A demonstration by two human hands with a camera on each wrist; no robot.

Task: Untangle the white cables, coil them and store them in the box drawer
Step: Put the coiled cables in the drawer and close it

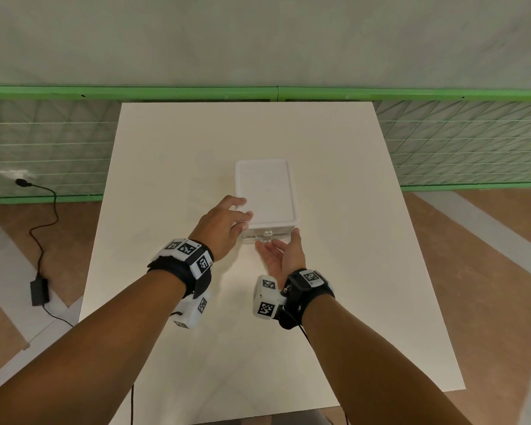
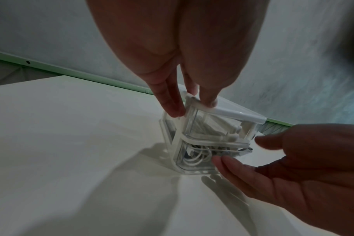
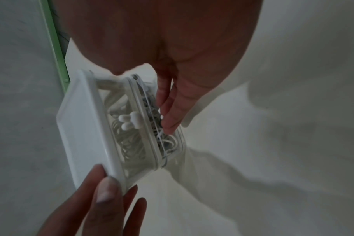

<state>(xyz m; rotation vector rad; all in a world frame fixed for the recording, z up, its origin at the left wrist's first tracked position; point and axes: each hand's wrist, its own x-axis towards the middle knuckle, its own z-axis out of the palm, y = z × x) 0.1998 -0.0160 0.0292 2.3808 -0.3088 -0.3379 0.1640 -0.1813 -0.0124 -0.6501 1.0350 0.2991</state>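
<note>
One desk (image 1: 196,302). One box (image 1: 265,191) at frame centre, with two stacked clear drawers. Two hands: left hand (image 1: 224,228), right hand (image 1: 284,257). One black power adapter (image 1: 39,291) at left.

White box (image 1: 265,191) up top shows an opaque plastic lid, smooth with a soft sheen. Its drawers (image 2: 200,153) are clear, glossy plastic, see-through to the white cables (image 3: 129,140), which look rubbery and smooth. The table (image 1: 172,167) reads matt white, flat and even. Wrist straps (image 1: 311,294) look like black fabric, carrying hard white plastic blocks with printed markers.
</note>
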